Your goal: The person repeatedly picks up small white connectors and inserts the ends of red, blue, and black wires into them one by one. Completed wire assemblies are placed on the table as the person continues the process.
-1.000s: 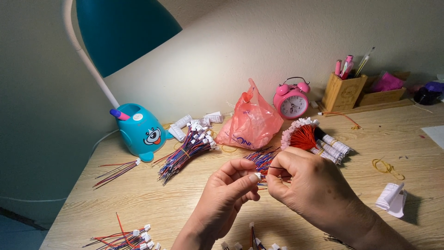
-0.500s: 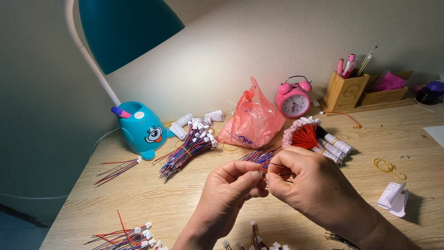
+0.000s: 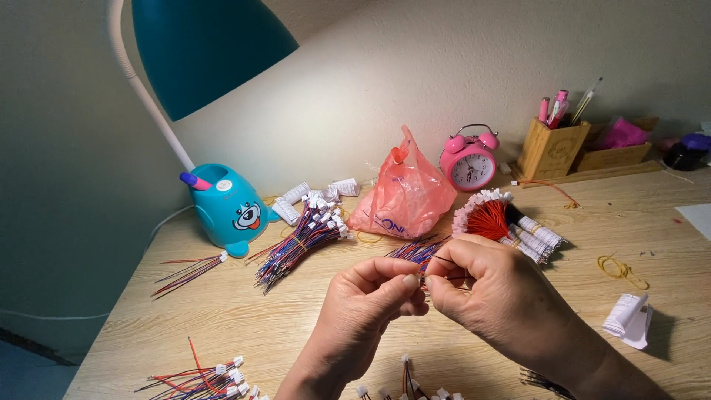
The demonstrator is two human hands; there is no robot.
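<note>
Head view. Left hand (image 3: pixel 363 311) and right hand (image 3: pixel 492 296): met at mid-desk, fingertips pressed together, both pinching a small bunch of thin red-and-blue wires (image 3: pixel 418 252). Wire bunch: held just above the wooden desk (image 3: pixel 222 318), long axis running away from the person, free ends fanned toward the pink plastic bag (image 3: pixel 404 196). Nearby: bundled wires with white connectors (image 3: pixel 300 241) to the left; red wire bundle (image 3: pixel 492 220) to the right; pink alarm clock (image 3: pixel 468 159); teal lamp (image 3: pixel 226 211).
</note>
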